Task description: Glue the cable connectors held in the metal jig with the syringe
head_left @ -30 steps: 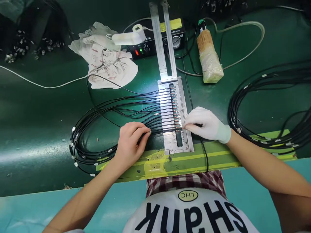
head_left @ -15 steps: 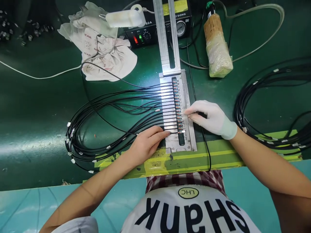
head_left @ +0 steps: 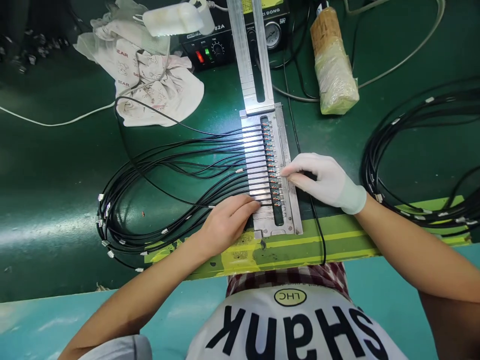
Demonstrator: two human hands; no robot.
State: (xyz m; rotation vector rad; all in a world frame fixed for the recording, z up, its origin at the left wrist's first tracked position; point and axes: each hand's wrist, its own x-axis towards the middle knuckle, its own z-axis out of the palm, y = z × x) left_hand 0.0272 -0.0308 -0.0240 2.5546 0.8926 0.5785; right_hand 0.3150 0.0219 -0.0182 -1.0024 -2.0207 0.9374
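Observation:
A metal fixture (head_left: 262,218) with a long slot lies on the bench. Several black cables (head_left: 221,142) run side by side across it, and their ends with small coloured wires (head_left: 270,161) line up over the slot. My bare left hand (head_left: 228,217) rests at the fixture's lower left, its fingers closed on the lowest black cable. My right hand (head_left: 324,181), in a white glove, is over the fixture's right edge. Its thumb and forefinger are pinched together close to the cable ends; whatever is between them is too small to make out.
Coiled cable with silver tags (head_left: 112,220) spreads to the left. Another cable coil (head_left: 369,165) lies at the right. Behind are a white cloth bag (head_left: 161,95), a lamp (head_left: 174,20), a black control box (head_left: 225,50) and a plastic-wrapped holder (head_left: 335,82). Yellow-green tape (head_left: 292,250) lines the front edge.
The view has shifted slightly. A bright silver-white piece at the lowest cable's end is gone from sight, and coloured wires show there now. Both hands keep nearly the same places on the fixture.

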